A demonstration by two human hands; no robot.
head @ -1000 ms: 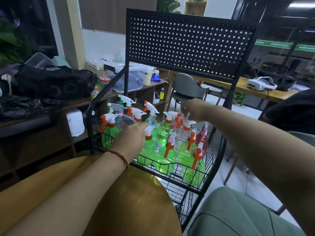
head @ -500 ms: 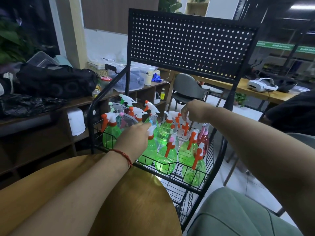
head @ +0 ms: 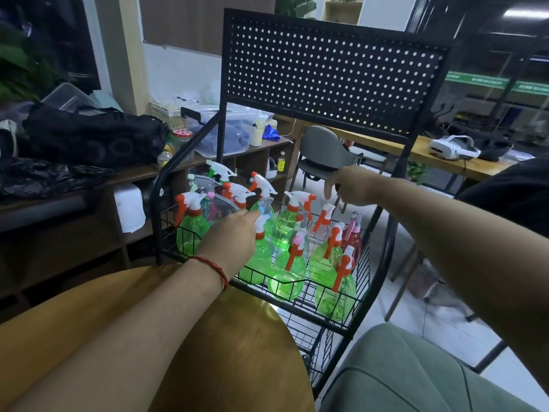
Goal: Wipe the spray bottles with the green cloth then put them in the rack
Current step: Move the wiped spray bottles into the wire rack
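A black wire rack [head: 326,69] with a pegboard back stands past the table. Its basket holds several green spray bottles [head: 286,278] with orange and white trigger heads, a red bottle [head: 353,239] and a clear bottle [head: 322,230]. My left hand [head: 234,236] reaches into the basket, its fingers stretched forward and touching a sprayer head [head: 263,208] in the middle. My right hand [head: 347,182] hovers just above the clear bottle's head with its fingers hanging loose and holding nothing. No green cloth is in view.
A round wooden table [head: 237,352] lies under my left arm. A green cushioned seat [head: 401,376] is at the lower right. Behind the rack are a grey chair [head: 323,153], a low shelf with a black bag [head: 89,135], and a desk with a white headset [head: 451,147].
My right hand has let go of the clear bottle's sprayer head and lifted a little above it. My left hand has stayed among the bottles.
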